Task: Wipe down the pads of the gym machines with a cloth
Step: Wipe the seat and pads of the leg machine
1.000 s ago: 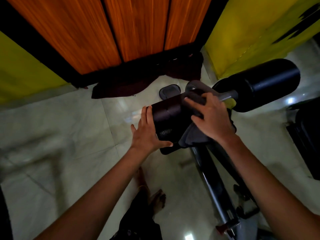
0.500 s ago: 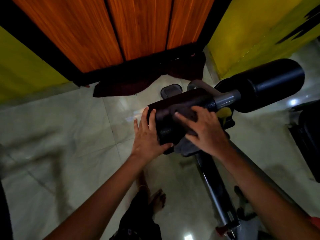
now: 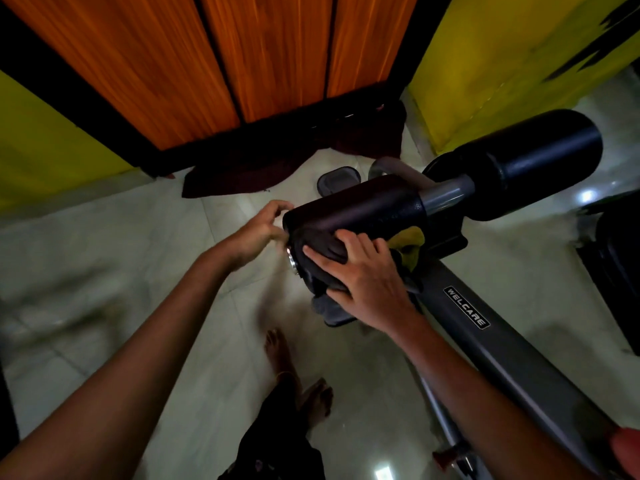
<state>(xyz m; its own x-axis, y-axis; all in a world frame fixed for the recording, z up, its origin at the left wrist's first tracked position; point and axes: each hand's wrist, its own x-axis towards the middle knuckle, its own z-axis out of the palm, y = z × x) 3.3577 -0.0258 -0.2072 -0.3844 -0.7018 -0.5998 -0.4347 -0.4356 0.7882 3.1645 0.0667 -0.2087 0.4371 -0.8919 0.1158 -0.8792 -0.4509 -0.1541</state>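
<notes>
A black roller pad sticks out to the left of a grey steel bar, and a second, larger black roller pad sticks out to the right. My right hand grips a dark cloth against the near left end of the left pad, fingers over the top and thumb lower down. A yellow part of the cloth shows by the bar. My left hand is blurred, just beside the pad's left end, with loosely curled fingers holding nothing.
The machine's grey arm marked WELCARE runs down to the lower right. A dark mat lies before the wooden door, with a small grey dish on the tiled floor. My bare feet stand below the pad. Dark equipment stands at the right.
My left hand has come off the pad's end face and moved left and up. My right hand has slid the cloth leftwards along the pad to its near left end.
</notes>
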